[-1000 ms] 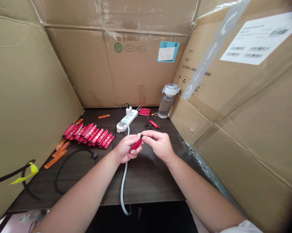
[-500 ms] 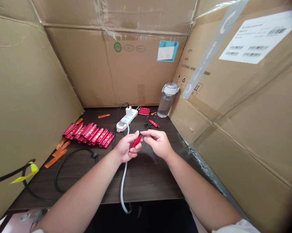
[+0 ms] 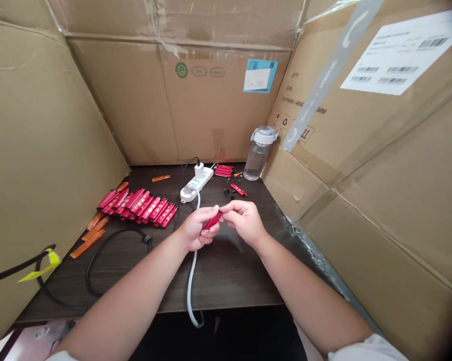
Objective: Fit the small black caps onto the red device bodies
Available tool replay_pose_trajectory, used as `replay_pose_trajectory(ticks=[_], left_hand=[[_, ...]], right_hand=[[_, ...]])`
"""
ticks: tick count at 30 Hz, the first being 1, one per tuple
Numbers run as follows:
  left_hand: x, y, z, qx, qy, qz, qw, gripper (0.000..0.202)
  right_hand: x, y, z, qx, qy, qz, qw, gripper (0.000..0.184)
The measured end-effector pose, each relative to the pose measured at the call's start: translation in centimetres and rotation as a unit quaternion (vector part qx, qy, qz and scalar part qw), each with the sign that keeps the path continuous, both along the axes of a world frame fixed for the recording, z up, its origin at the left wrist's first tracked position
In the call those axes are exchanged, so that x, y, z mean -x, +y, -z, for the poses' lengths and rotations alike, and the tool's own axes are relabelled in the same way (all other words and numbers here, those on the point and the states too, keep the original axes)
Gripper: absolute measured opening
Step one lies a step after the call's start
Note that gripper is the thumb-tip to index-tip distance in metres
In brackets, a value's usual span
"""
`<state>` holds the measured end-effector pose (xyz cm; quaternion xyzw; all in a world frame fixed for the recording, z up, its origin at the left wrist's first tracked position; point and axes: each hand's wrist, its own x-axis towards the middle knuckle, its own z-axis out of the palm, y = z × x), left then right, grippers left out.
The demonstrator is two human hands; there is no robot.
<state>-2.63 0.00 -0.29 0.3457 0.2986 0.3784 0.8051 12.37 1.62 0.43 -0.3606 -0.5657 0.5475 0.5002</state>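
Above the middle of the table, my left hand (image 3: 198,228) is closed around a slim red piece (image 3: 212,220) with a black end. The piece is tilted up to the right, and fingers cover part of it. My right hand (image 3: 244,220) is closed in a pinch of thumb and forefinger at the black end; any small part between those fingertips is hidden. On the left lies a pile of similar red pieces (image 3: 139,206) with gold print and black ends. Another red piece (image 3: 238,189) lies alone beyond my right hand, near some small black parts (image 3: 226,193).
A white power strip (image 3: 188,193) with a plugged-in charger stands behind my hands. Further back are a small red stack (image 3: 223,171) and a water bottle (image 3: 257,155). Orange strips (image 3: 88,244) and a black cable (image 3: 92,260) lie left. Cardboard walls (image 3: 210,115) surround the table.
My right thumb and forefinger have come together at the black end of the red piece. The piece has tipped a little flatter in my left hand.
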Motion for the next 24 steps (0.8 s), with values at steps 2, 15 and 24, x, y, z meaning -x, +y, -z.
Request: replay_pose_trajectory(ticks=[2,15,24], left_hand=[[0.0,0.0,0.1,-0.013,-0.006,0.0,1.0,0.029],[0.6,-0.1,0.3,-0.068,-0.085,-0.016,0.994,0.027],[0.8,0.0,0.3,0.011,-0.124,0.015,0.992,0.043]], right_hand=[[0.2,-0.1,0.1,0.021,0.02,0.0,1.0,0.006],[1.0,-1.3,-0.3,0.086,0.15,-0.101,0.98,0.014],[0.3,-1.0,0.2,-0.017,0.08,-0.122,0.989,0.029]])
